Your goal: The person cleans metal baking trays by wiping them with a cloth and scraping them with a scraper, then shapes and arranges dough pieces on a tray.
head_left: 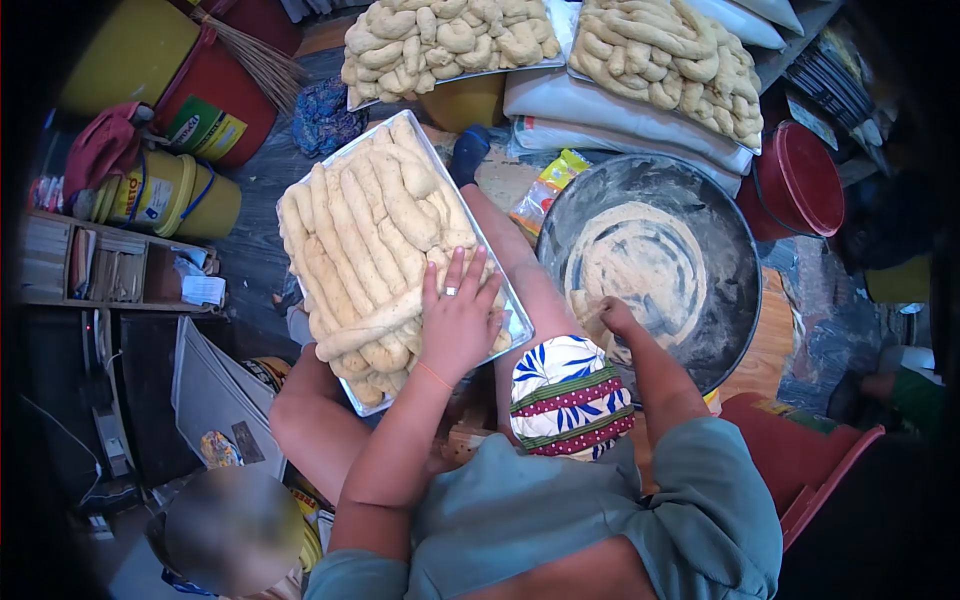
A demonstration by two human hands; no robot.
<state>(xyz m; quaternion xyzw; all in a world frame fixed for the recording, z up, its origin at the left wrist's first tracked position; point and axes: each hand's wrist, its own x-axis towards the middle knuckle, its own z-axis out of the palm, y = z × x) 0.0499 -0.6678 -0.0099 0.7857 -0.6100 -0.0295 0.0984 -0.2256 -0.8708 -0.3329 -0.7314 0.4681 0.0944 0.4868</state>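
My left hand (458, 312) lies flat with fingers spread on long ropes of dough (355, 235). They are packed side by side and piled on a metal tray (513, 322) over my lap. One rope (370, 326) runs crosswise near the tray's front, reaching my left hand. At the near left rim of a wide black basin (728, 335), my right hand (622, 318) is closed. A pale tan lump (588, 308), which looks like dough, shows at its fingertips, partly hidden. Flour (640, 250) coats the basin's bottom.
Two more dough-laden trays (455, 40) (665, 60) stand at the back, one on stacked white sacks (610, 135). Red and yellow buckets (795, 185) (210, 200) flank both sides. A yellow packet (550, 190) lies beside the basin. Another person (235, 530) is at lower left.
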